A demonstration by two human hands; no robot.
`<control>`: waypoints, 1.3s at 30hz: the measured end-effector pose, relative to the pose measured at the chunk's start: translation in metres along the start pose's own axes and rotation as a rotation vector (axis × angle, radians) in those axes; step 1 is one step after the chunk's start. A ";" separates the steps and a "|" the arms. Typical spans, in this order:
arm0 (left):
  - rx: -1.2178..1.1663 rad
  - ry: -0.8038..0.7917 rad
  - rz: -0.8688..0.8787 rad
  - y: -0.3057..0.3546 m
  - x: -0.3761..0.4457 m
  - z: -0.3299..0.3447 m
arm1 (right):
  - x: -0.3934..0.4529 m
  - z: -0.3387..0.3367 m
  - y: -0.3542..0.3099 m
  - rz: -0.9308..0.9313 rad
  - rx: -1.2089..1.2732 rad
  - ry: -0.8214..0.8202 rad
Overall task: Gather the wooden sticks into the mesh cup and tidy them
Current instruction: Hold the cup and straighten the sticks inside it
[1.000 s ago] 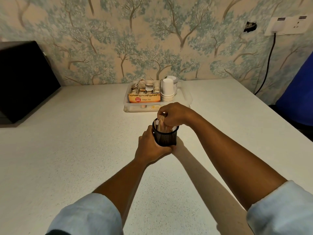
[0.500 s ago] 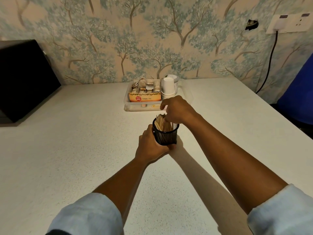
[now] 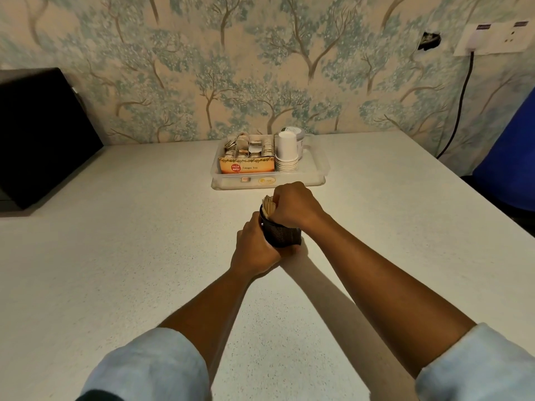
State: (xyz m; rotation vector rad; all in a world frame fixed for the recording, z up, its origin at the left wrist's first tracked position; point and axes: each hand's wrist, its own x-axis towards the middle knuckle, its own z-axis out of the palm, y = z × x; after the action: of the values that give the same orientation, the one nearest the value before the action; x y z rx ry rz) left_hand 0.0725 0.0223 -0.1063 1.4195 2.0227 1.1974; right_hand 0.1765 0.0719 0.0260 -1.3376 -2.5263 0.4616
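Head view: your left hand (image 3: 254,250) wraps the near left side of the black cylindrical wire-mesh cup (image 3: 282,234), fingers curled round its wall low down, gripping it. The cup stands on the white speckled surface (image 3: 115,256), roughly mid-surface and just in front of you; whether it sits fully upright or slightly tipped you cannot tell, since both hands cover much of it. Your right hand (image 3: 292,206) sits over the cup's mouth from the right, fingers curled down onto the bundle of pale wooden sticks (image 3: 268,206), holding them; the sticks' tops show at the left rim, poking up out of the cup beside the knuckles. Fingertip contact itself is hidden behind the back of the hand. Both forearms are bare, with light blue rolled sleeves (image 3: 150,366) at the bottom edge. Beyond the cup, near but apart from it, a clear shallow plastic tray (image 3: 315,175) rests on the surface against the wall side; it carries an orange cardboard box of tea sachets (image 3: 246,166), labelled Ginger Tea, and a stack of white paper cups (image 3: 287,153) just right of the box. A black box-shaped appliance (image 3: 40,134) stands at the far left. A black cable (image 3: 460,99) hangs from a white wall socket plate (image 3: 492,39) at upper right, over tree-patterned wallpaper (image 3: 260,68).
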 end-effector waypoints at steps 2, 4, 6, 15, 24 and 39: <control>-0.016 -0.010 -0.008 0.000 0.000 0.000 | -0.001 0.001 -0.001 0.006 0.028 0.023; -0.018 -0.023 -0.024 0.002 0.000 0.001 | -0.002 0.004 -0.002 0.012 0.040 0.048; -0.015 -0.032 -0.039 0.004 -0.001 0.002 | -0.003 0.006 -0.002 0.020 0.038 0.068; 0.029 0.002 0.008 0.006 -0.001 -0.004 | 0.002 -0.004 0.008 0.062 0.013 0.154; 0.051 0.000 0.029 0.004 -0.003 -0.004 | 0.002 0.004 0.015 0.005 0.113 0.231; 0.054 0.003 0.034 0.002 -0.001 -0.003 | 0.006 -0.010 0.012 -0.051 0.016 0.117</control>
State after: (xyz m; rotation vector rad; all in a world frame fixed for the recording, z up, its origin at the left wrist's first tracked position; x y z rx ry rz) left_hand 0.0715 0.0203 -0.1033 1.4838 2.0554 1.1682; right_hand 0.1862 0.0847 0.0305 -1.2533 -2.4493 0.3809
